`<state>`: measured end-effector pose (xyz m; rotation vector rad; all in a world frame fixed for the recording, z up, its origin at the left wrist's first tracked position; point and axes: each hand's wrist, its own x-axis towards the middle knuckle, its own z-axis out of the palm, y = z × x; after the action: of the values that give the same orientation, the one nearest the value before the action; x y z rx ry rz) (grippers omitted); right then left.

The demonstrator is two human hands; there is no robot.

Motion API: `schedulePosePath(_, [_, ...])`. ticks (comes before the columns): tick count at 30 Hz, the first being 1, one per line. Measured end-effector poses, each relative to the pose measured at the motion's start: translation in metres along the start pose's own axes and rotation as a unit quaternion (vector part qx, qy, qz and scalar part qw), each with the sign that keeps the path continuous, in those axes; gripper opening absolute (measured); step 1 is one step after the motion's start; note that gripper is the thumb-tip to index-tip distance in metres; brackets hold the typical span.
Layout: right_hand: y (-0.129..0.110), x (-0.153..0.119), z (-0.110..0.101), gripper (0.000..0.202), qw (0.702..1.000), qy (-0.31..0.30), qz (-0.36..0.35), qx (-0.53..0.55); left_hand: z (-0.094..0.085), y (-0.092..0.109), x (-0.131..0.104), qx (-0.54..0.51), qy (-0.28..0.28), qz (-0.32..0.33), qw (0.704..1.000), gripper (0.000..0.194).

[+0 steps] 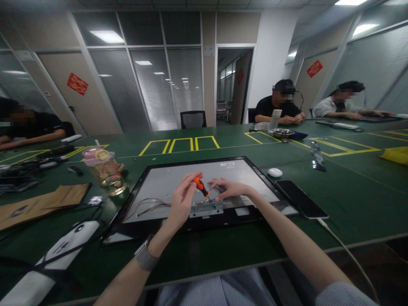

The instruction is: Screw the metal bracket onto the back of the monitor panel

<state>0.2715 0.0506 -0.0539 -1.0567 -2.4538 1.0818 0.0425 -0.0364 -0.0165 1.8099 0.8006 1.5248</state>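
Note:
My left hand (184,197) is closed round an orange and black screwdriver (200,186). The screwdriver tilts, its shaft pointing down and right to a metal bracket (204,209) with small parts on it. Close to the tip is my right hand (228,188), fingers bent over the bracket; whether they pinch something small I cannot make out. Under both hands lies a flat display panel (153,178) with a grey back and black frame. Thin coloured wires (143,204) run from the bracket's left side across the panel.
Left of the panel stand a lidded drink cup (105,170), a brown paper bag (41,206) and a white device (63,248) with a strap. A phone (301,199) on a cable and a white case (275,172) lie to the right. Co-workers sit across the green table (178,265).

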Motion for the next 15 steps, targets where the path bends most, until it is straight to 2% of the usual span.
schedulePosePath(2, [-0.001, 0.0, 0.0, 0.066, 1.0, -0.003, -0.001, 0.002, 0.001, -0.003, -0.002, -0.002, 0.0, 0.0, 1.0, 0.03])
schedulePosePath(5, [-0.002, 0.0, -0.001, 0.068, 1.0, -0.003, -0.002, 0.003, 0.002, -0.009, -0.002, 0.033, 0.054, 0.023, 0.998, 0.023])
schedulePosePath(6, [-0.002, 0.0, -0.001, 0.069, 1.0, -0.003, -0.002, 0.004, 0.002, -0.011, -0.002, 0.035, 0.056, 0.02, 0.998, 0.024])
schedulePosePath(10, [-0.002, 0.0, 0.0, 0.071, 1.0, -0.002, -0.001, 0.005, 0.001, -0.014, 0.001, -0.014, -0.015, -0.04, 0.999, 0.038])
schedulePosePath(11, [-0.002, 0.0, 0.0, 0.071, 1.0, -0.001, -0.001, 0.005, 0.001, -0.013, 0.002, -0.022, -0.018, -0.048, 0.998, 0.041])
schedulePosePath(13, [-0.001, 0.0, 0.0, 0.069, 1.0, 0.001, 0.001, 0.006, -0.003, -0.011, 0.005, -0.012, 0.02, -0.039, 0.999, 0.041])
schedulePosePath(15, [-0.001, 0.0, -0.001, 0.067, 1.0, 0.001, -0.001, 0.006, -0.008, -0.009, 0.007, 0.034, 0.089, -0.008, 0.995, 0.038])
